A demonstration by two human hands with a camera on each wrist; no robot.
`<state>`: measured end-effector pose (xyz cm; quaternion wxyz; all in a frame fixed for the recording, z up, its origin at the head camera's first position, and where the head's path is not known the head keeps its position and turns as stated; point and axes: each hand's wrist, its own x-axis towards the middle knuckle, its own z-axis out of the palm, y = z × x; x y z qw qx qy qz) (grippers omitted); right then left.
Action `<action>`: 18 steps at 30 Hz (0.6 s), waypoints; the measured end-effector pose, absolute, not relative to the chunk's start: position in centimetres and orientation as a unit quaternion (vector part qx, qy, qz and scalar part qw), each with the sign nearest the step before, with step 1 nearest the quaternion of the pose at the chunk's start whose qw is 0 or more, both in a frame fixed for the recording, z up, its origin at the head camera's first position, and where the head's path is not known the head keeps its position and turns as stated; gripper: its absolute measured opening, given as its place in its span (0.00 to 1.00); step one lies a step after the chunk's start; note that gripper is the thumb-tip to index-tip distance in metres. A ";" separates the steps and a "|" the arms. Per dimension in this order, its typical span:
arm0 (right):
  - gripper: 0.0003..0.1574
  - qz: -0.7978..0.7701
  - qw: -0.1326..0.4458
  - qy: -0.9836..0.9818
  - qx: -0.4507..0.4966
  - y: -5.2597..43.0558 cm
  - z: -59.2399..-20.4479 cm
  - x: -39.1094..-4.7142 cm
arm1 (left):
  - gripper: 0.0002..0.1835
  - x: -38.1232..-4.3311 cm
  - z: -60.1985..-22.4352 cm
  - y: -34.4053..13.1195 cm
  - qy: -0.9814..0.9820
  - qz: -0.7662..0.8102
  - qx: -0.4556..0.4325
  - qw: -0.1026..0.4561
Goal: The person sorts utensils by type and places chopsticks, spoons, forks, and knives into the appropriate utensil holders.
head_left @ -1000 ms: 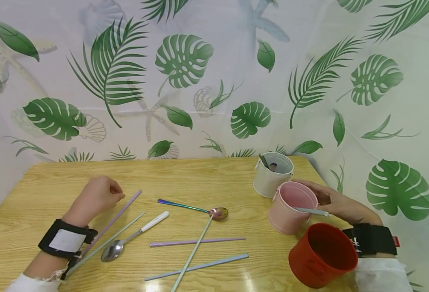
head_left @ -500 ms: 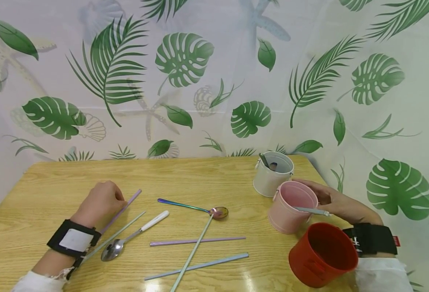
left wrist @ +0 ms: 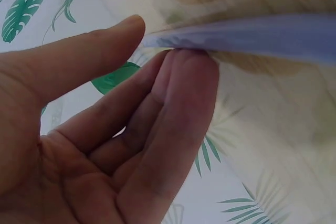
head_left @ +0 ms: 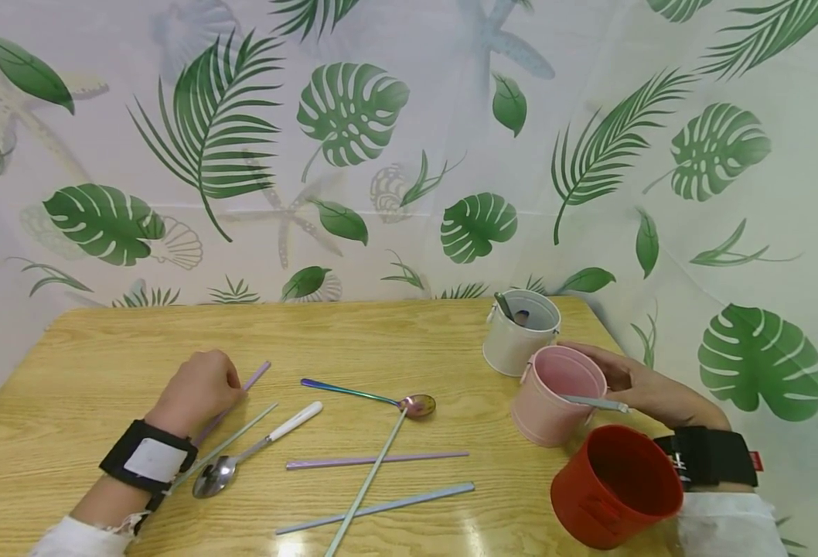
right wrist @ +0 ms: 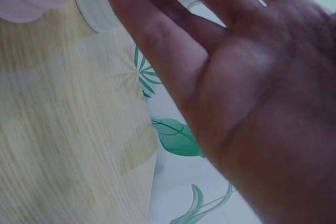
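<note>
My left hand (head_left: 202, 391) is at a purple chopstick (head_left: 257, 374) lying on the left of the table. In the left wrist view, its fingertips touch the chopstick (left wrist: 262, 35), while the thumb stands a little apart from it. My right hand (head_left: 649, 391) rests against the far right side of a pink bucket (head_left: 548, 414), and in the right wrist view its fingers (right wrist: 152, 35) extend to the bucket's wall. A grey-blue stick (head_left: 593, 402) leans out over that bucket's rim. Beside the left wrist lie a green chopstick (head_left: 242, 431) and a white-handled spoon (head_left: 294, 422).
Behind the pink bucket stands a white bucket (head_left: 513, 348) with a green handle in it; a red bucket (head_left: 590, 503) is in front. Mid-table lie a rainbow metal spoon (head_left: 353, 393), a second purple chopstick (head_left: 416, 457), another green one (head_left: 367, 483) and a blue one (head_left: 416, 503).
My left hand has moved right and slightly nearer to me, down onto the purple chopstick. The right hand and the buckets have stayed in place.
</note>
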<state>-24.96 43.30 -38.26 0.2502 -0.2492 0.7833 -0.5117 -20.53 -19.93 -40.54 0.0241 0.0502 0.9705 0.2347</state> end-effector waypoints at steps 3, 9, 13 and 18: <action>0.49 -0.507 0.248 0.786 -0.253 43.4 -38.3 -25.0 | 0.06 -20.5 -40.6 -19.8 0.972 0.229 0.051 0.018; 0.49 -0.509 0.255 0.781 -0.256 43.6 -38.3 -25.1 | 0.05 -20.4 -40.9 -19.7 0.974 0.218 0.053 0.007; 0.49 -0.514 0.261 0.774 -0.259 43.5 -38.2 -25.0 | 0.04 -20.4 -40.9 -19.6 0.975 0.214 0.052 0.007; 0.50 -0.518 0.267 0.769 -0.263 43.4 -38.1 -24.8 | 0.04 -20.3 -40.9 -19.5 0.976 0.210 0.052 0.009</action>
